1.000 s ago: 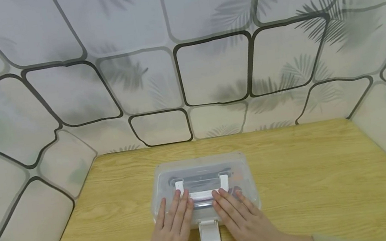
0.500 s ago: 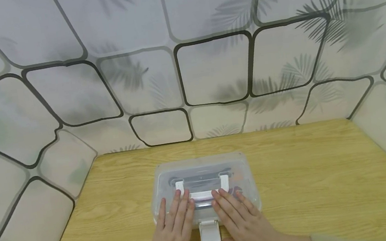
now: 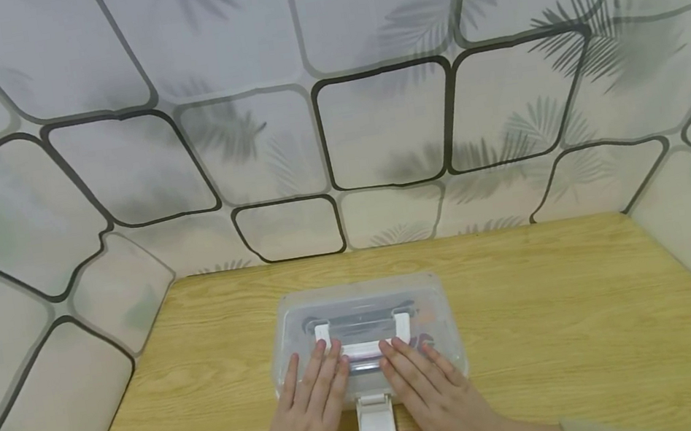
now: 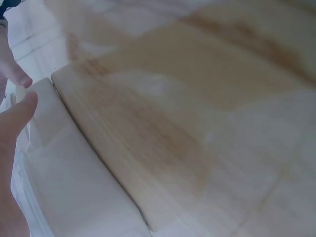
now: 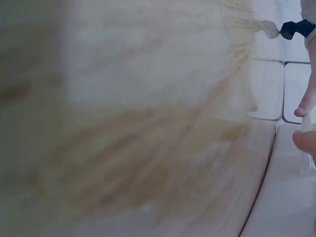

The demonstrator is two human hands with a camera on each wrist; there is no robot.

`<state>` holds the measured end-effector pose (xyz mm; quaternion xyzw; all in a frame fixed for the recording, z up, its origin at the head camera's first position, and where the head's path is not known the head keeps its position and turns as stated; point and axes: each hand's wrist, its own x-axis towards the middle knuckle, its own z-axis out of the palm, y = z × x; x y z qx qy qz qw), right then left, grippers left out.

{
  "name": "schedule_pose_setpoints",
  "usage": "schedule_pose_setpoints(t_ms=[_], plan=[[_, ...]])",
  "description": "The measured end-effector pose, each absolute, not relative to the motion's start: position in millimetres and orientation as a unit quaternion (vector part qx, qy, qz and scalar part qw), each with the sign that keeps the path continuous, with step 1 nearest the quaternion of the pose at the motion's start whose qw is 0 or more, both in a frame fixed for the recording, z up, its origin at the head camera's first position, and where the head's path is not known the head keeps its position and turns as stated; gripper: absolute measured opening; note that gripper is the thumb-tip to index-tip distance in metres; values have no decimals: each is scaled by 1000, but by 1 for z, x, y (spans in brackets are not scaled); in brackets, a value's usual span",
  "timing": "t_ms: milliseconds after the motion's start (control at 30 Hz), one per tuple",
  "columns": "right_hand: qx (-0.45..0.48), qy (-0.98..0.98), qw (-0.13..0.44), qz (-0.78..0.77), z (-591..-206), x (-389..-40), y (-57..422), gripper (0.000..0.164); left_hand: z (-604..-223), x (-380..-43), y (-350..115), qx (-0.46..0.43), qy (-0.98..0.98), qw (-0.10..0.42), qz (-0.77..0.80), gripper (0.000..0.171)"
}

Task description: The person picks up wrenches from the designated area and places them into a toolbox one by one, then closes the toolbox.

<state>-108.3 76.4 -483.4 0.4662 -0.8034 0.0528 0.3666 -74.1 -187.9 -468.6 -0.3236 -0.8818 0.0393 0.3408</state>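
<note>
A clear plastic box [image 3: 357, 301] with a white carry handle [image 3: 367, 349] lies on the table, its lid down. Dim shapes show through the lid. My left hand [image 3: 307, 416] rests on the lid's left part with straight fingers, and my right hand [image 3: 438, 401] does the same on the right. Between them a white latch [image 3: 376, 421] sticks out from the front side. Both thumbs reach its lower end, their tips partly hidden there in the head view. Near the edge of the left wrist view, the left thumb [image 4: 22, 113] is at a pale tab [image 4: 20, 93].
The box stands on a wood-grain table [image 3: 552, 319], with bare surface on both sides. A patterned wall covering [image 3: 386, 129] rises behind the table and along its left and right sides.
The latch's lower end has come slightly toward me, and the thumbs have shifted in at its lower end. Fingers and box have stayed in nearly the same place.
</note>
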Motion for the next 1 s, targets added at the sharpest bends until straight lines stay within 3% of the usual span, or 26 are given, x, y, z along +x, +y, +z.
schedule_pose_setpoints(t_ms=[333, 1000], plan=[[480, -795, 361, 87, -481, -109, 77, 97, -464, -74, -187, -329, -880, 343, 20, 151], [468, -803, 355, 101, -476, -106, 76, 87, -460, -73, -185, -332, -880, 340, 2, 128]])
